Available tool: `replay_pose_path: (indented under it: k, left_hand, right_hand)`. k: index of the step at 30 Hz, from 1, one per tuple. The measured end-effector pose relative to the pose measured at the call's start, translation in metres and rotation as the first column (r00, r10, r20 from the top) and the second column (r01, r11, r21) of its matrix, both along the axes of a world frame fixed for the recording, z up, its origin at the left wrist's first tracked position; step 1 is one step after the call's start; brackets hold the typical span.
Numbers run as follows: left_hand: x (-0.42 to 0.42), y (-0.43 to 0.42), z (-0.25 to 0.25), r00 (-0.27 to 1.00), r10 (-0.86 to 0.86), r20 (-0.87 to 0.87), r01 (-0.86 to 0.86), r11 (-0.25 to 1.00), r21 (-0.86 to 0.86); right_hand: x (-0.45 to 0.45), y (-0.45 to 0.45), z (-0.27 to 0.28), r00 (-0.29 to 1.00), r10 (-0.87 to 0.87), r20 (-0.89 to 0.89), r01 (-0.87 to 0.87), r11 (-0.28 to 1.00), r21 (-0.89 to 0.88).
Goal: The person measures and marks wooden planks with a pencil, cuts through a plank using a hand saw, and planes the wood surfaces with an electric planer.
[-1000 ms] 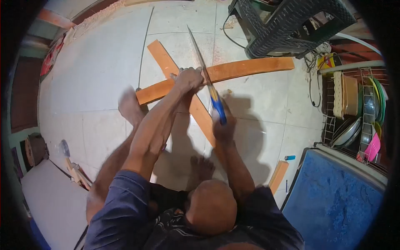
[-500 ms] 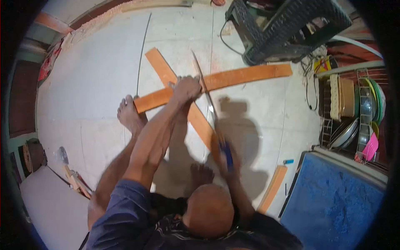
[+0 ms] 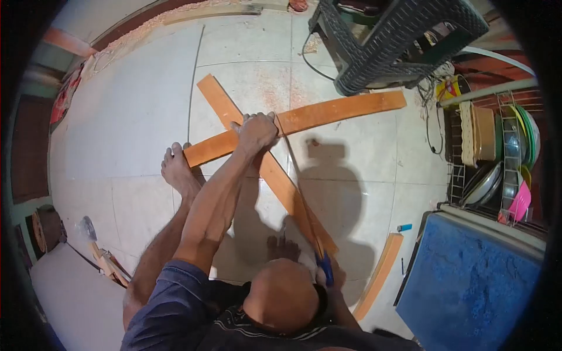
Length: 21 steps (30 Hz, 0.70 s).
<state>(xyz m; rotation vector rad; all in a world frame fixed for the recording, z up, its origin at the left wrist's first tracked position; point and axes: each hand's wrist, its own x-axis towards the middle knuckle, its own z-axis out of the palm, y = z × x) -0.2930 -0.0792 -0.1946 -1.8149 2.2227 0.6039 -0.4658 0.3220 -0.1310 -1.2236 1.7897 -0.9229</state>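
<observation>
A curved orange-brown wooden board [image 3: 339, 112] lies across a second, straight board [image 3: 282, 187] on the tiled floor. My left hand [image 3: 256, 133] is closed over the upper board where the two cross, pressing it down. Beside its fingers, the thin blade of a handsaw [image 3: 295, 169] meets the upper board's edge and runs down toward my body. The saw's blue handle [image 3: 326, 269] is in my right hand [image 3: 332, 276], which is partly hidden beside the head. My left foot [image 3: 177, 169] touches the left end of the curved board.
A dark plastic stool [image 3: 398, 47] stands at the upper right, with cables by it. A wire rack [image 3: 509, 158] holds dishes at the right, above a blue panel [image 3: 468, 281]. A short wood piece [image 3: 379, 275] and a blue lighter [image 3: 404, 227] lie at the lower right.
My right hand has pulled the saw back toward my body, so its handle sits lower. My left hand stays on the crossed boards. The whole view has shifted slightly.
</observation>
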Motion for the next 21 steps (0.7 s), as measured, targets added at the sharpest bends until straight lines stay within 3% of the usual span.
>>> replay_pose_path:
  k: [1, 2, 4, 5, 7, 8, 9, 10, 12, 13, 14, 15, 16, 17, 19, 21]
  left_hand:
    - [0.001, 0.000, -0.005, 1.000, 0.005, -0.023, -0.005, 0.999, -0.034]
    - [0.003, 0.003, -0.014, 0.999, 0.000, -0.044, -0.003, 0.998, -0.060]
    - [0.007, 0.003, -0.029, 0.997, -0.023, -0.079, 0.017, 0.997, -0.077]
    - [0.004, 0.008, -0.018, 0.995, -0.052, -0.081, 0.038, 0.985, -0.166]
    - [0.012, 0.003, -0.036, 0.980, -0.161, -0.117, 0.129, 0.962, -0.239]
    - [0.011, 0.000, -0.036, 0.986, -0.077, -0.145, 0.061, 0.992, -0.113]
    - [0.011, 0.004, -0.035, 0.984, -0.157, -0.082, 0.144, 0.980, -0.137]
    - [0.011, 0.002, -0.032, 0.973, -0.231, -0.016, 0.224, 0.958, -0.177]
    - [0.007, -0.005, -0.026, 0.990, -0.088, -0.109, 0.076, 0.991, -0.110]
    - [0.008, -0.006, -0.030, 0.991, -0.056, -0.119, 0.045, 0.995, -0.091]
    - [0.008, -0.006, -0.032, 0.992, -0.023, -0.127, 0.014, 0.997, -0.073]
    - [0.009, -0.004, -0.031, 0.989, -0.064, -0.132, 0.053, 0.996, -0.078]
    - [0.011, -0.002, -0.029, 0.984, -0.109, -0.138, 0.098, 0.992, -0.084]
    - [0.015, -0.003, -0.050, 0.981, -0.137, -0.135, 0.116, 0.981, -0.157]
    - [0.009, -0.010, -0.031, 0.981, -0.177, -0.081, 0.164, 0.976, -0.143]
    - [0.009, 0.001, -0.026, 0.982, -0.178, -0.069, 0.176, 0.984, -0.035]
  right_hand:
    - [0.000, 0.020, 0.006, 0.997, -0.041, 0.070, 0.041, 0.999, 0.010]
    - [0.003, -0.015, -0.003, 1.000, 0.006, -0.031, -0.002, 0.993, 0.120]
    - [0.015, -0.113, -0.032, 0.993, -0.023, -0.117, -0.019, 0.940, -0.342]
    - [0.026, -0.161, -0.052, 0.998, -0.031, 0.060, 0.044, 0.971, -0.233]
    - [0.030, -0.179, -0.088, 0.970, 0.007, -0.244, -0.079, 0.955, -0.286]
    - [0.032, -0.170, -0.056, 0.996, 0.017, -0.086, -0.036, 0.974, -0.225]
    - [0.031, -0.168, -0.034, 0.998, 0.010, 0.062, 0.001, 0.984, -0.180]
    - [0.024, -0.113, -0.019, 0.996, -0.013, -0.092, -0.001, 0.988, -0.154]
    - [-0.001, -0.016, -0.065, 0.943, 0.018, -0.333, 0.010, 0.997, 0.083]
    - [-0.003, 0.000, -0.052, 0.896, 0.073, -0.439, 0.020, 0.979, 0.203]
    - [-0.004, 0.009, -0.047, 0.939, 0.032, -0.341, 0.035, 0.982, 0.188]
    - [0.008, -0.018, -0.008, 0.972, -0.020, -0.236, 0.064, 0.981, 0.182]
    - [0.013, -0.091, 0.010, 0.993, 0.026, -0.118, 0.022, 0.923, 0.385]
    - [0.020, -0.135, -0.027, 0.994, 0.008, 0.106, 0.015, 0.978, -0.209]
    - [0.040, -0.228, -0.043, 0.998, 0.019, 0.052, -0.010, 0.985, -0.172]
    - [0.041, -0.208, -0.032, 0.995, 0.037, 0.089, -0.023, 0.989, -0.145]
